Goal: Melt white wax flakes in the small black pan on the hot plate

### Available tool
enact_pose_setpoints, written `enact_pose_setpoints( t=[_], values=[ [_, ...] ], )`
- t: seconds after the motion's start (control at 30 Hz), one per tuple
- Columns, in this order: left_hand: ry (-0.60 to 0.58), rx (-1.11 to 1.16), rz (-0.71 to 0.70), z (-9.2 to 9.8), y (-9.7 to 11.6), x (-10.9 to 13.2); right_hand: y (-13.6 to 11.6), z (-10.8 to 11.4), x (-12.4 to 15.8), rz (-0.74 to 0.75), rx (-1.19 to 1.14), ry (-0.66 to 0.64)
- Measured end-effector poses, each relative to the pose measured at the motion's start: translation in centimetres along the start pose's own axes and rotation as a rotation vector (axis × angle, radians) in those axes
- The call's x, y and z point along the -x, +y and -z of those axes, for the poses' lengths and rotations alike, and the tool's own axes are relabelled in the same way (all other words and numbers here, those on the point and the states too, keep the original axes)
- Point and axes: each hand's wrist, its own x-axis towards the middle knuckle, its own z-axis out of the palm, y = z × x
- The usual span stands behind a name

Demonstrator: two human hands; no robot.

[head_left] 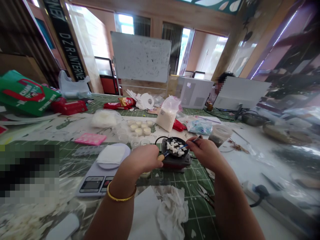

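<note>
My left hand (145, 158) is closed around the light wooden handle of a small black frying pan (185, 141). The pan sits on a dark compact hot plate (173, 165). White irregular chunks (172, 145) lie in the pan; I cannot tell what they are made of. Pinched in my right hand (206, 152) is a thin blue stick (183, 146), its lower end among the chunks. Small clear cups (145, 142) stand just beyond my left hand.
A kitchen scale (91, 186) bearing white paper stands at left. Behind are cream-filled cups (138, 127) and a bag of white granules (166, 116). Scissors (206, 195) and crumpled tissue (172, 210) lie nearer. A power strip (272, 203) is at right. A person sits behind a monitor (240, 93).
</note>
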Motion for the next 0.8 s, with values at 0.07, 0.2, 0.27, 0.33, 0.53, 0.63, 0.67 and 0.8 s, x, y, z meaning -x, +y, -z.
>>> enact_pose_setpoints(
  t=[0.07,0.2,0.27,0.33,0.53,0.63,0.67,0.8],
  values=[
    [0.000,0.000,-0.003,0.03,0.02,0.01,0.04,-0.04,0.02,0.005,0.001,-0.004],
    [-0.006,0.003,-0.002,0.14,0.11,0.07,0.15,-0.11,-0.01,-0.017,0.013,0.025],
    [-0.008,0.005,-0.002,0.17,0.13,0.09,0.09,-0.20,-0.07,-0.001,0.015,0.018],
    [-0.004,0.004,-0.008,0.16,0.12,0.09,-0.02,-0.34,-0.16,0.019,0.020,0.003],
    [0.009,0.017,-0.014,0.11,0.05,0.09,0.07,-0.42,-0.33,-0.009,0.028,0.040],
    [0.018,0.018,-0.021,0.07,0.02,0.05,0.14,-0.33,-0.27,-0.002,0.033,0.018],
    [0.016,0.019,-0.023,0.07,0.01,0.05,0.15,-0.32,-0.25,-0.004,0.039,0.028],
    [0.011,0.007,-0.025,0.05,0.00,0.08,0.03,-0.39,-0.20,-0.013,0.055,0.043]
  ],
)
